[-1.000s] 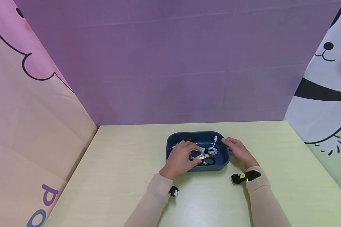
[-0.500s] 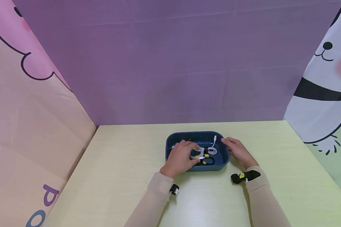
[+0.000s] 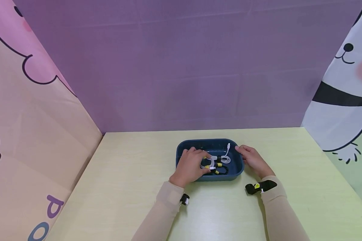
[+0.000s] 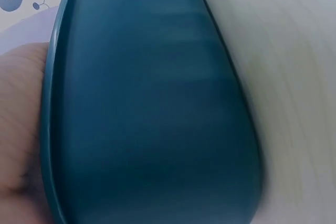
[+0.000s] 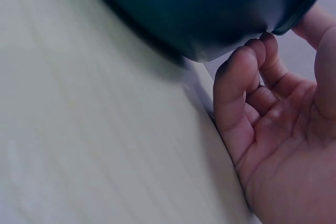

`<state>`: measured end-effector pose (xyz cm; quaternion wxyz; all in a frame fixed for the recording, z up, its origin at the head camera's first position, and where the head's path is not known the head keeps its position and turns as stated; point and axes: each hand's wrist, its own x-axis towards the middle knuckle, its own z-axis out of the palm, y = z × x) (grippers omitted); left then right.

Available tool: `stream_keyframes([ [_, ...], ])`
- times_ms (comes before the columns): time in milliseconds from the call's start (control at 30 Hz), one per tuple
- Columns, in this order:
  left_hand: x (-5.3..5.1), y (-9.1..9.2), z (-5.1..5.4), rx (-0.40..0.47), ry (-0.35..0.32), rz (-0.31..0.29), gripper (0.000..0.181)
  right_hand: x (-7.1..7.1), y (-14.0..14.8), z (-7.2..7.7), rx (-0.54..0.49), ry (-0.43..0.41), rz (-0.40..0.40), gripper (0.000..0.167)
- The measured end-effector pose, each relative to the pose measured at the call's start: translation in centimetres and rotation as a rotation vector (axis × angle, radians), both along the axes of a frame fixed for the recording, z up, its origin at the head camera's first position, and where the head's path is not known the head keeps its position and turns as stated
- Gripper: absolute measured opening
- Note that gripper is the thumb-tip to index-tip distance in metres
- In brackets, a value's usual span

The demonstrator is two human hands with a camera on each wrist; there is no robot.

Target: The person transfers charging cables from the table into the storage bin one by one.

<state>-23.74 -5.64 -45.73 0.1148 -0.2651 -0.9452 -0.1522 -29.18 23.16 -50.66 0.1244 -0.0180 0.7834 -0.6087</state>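
A dark blue plastic bin sits on the table with several coiled cables inside. My left hand reaches over its near left side, and thumb and fingers pinch a coiled white cable. Beside that coil lie another white cable, its plug leaning on the far right wall, and a black cable with yellow ends. The right hand grips the bin's right rim, thumb on top and curled fingers beneath. In the left wrist view the bin's outer wall hides the cables. The right wrist view shows the right hand's curled fingers under the rim.
The pale wooden table extends around the bin on all sides. A purple cloth backdrop stands behind it, with printed cartoon panels at the left and right. Both wrists wear small black cameras.
My left hand has shifted slightly left inside the bin, and the white coil and its plug have moved a little with it. The right hand stays on the rim.
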Motion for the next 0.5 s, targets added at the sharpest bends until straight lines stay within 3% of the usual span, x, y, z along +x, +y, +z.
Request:
stream_keyframes([
  [500, -0.10, 0.10, 0.08, -0.026, -0.054, 0.007, 0.040, 0.10, -0.09, 0.04, -0.049, -0.003, 0.011, 0.034],
])
